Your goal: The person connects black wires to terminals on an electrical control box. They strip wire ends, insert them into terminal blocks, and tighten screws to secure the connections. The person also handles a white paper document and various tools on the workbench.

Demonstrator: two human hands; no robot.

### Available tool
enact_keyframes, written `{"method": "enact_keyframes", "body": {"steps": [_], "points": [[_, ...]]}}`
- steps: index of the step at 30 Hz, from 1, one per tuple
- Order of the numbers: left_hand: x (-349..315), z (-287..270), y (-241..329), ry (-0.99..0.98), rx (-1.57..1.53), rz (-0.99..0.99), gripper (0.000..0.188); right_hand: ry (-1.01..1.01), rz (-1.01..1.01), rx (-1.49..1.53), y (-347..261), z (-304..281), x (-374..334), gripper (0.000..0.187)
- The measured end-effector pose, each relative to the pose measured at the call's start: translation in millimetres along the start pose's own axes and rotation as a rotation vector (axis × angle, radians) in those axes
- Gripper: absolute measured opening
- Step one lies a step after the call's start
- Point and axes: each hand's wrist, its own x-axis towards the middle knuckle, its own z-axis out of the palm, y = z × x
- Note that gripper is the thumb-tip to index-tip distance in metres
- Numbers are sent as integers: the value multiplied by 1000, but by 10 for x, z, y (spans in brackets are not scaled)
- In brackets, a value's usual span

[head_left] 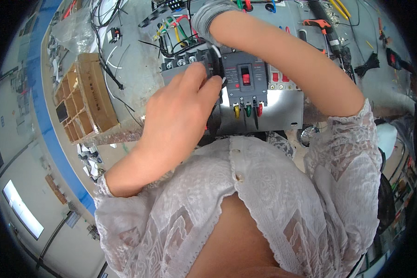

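Observation:
A grey moulded circuit breaker (245, 78) with a red switch sits on a metal mounting plate (285, 113) at the bench edge. Yellow, green and red wire ends (247, 110) hang from its lower terminals. My left hand (180, 109) is bare, and its fingertips are pinched together at the breaker's left side, where a thin wire with a white tip (223, 81) shows. My right hand (209, 16) wears a grey glove. It reaches across behind the breaker into a tangle of coloured wires (173, 28). Its fingers are hidden.
A cardboard divider box (85, 99) stands at the bench's left end. An orange-handled screwdriver (317, 23) and a bundle of black cable ties (368, 65) lie at the back right. A plastic bag (74, 28) and loose black cables are at the back left.

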Motion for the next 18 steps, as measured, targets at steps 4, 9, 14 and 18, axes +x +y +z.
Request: {"method": "enact_keyframes", "body": {"steps": [4,9,14,18], "points": [[122,-100,-46,-94,52,72,19,1,-165,78,281,-322,-278,23],[237,-26,-45,-105,153,126,11,98,4,531,525,-263,-535,23],[307,35,5,-89,227,82,9,350,-162,730,403,327,-406,17],[286,86,-4,0,259,104,9,329,-49,537,325,234,-460,23]]}}
